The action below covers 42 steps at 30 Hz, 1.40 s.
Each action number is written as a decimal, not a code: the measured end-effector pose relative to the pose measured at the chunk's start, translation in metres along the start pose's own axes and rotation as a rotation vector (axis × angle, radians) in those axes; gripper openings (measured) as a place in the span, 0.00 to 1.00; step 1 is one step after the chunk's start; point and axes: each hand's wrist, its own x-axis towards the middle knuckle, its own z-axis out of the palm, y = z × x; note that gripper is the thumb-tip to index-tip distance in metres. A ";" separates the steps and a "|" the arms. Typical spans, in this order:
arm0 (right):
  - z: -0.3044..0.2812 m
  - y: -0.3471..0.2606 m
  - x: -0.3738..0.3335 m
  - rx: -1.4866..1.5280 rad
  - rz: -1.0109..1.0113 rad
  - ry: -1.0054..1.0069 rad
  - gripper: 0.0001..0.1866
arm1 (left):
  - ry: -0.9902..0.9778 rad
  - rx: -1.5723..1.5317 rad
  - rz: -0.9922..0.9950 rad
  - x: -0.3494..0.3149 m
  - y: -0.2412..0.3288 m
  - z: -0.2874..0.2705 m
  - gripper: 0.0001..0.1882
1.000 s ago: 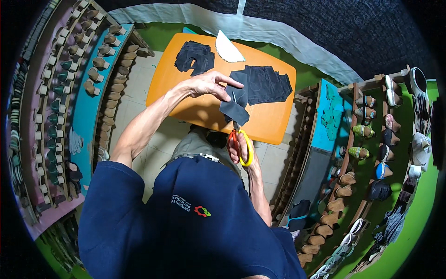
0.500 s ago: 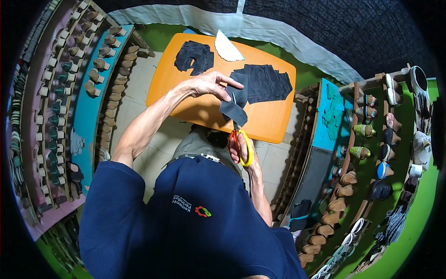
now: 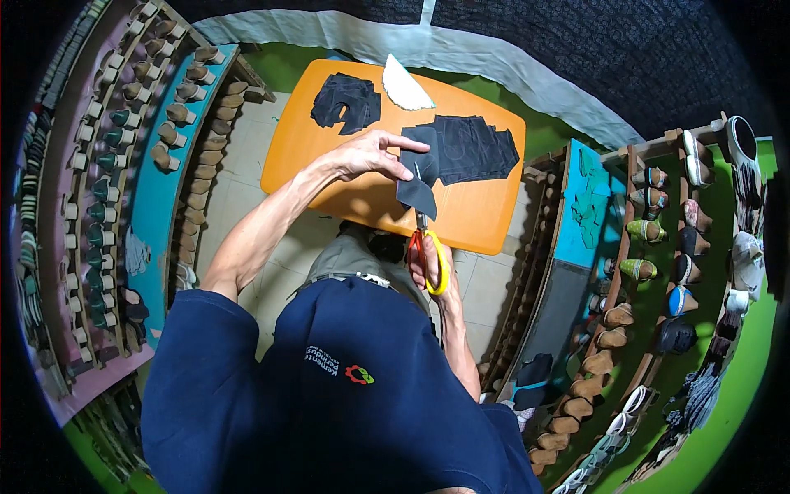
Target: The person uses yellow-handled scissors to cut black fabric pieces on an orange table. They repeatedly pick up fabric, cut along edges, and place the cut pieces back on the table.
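Note:
My left hand (image 3: 366,156) pinches a black sheet piece (image 3: 418,198), leather or cloth, between thumb and fingers above the near part of the table. Closed round the red and yellow handles of a pair of scissors (image 3: 443,265) is my right hand (image 3: 429,270), at the table's near edge. The scissor blades point away from me and run into the black piece, whose lower part bends toward me. Just to the right of the held piece lies a stack of black pieces (image 3: 479,150).
An orange table (image 3: 296,177) carries another black pile (image 3: 350,100) at the far left and a white half-round piece (image 3: 405,86) at the back. Shelves with wooden shoe lasts (image 3: 193,92) stand left; more lasts and shoes (image 3: 646,230) line the right.
The lower flap of the black piece has swung slightly to the right. The scissors have shifted a little, while my left hand stays nearly in place.

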 end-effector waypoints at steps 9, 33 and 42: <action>-0.001 0.001 -0.004 -0.037 -0.026 -0.001 0.28 | 0.085 -0.059 0.061 0.001 -0.015 -0.001 0.29; -0.008 0.004 -0.001 -0.078 -0.010 -0.024 0.32 | 0.052 -0.057 0.090 -0.002 -0.036 0.002 0.31; -0.019 0.003 -0.005 -0.086 -0.042 -0.107 0.28 | 0.127 -0.125 0.030 -0.004 -0.028 -0.002 0.29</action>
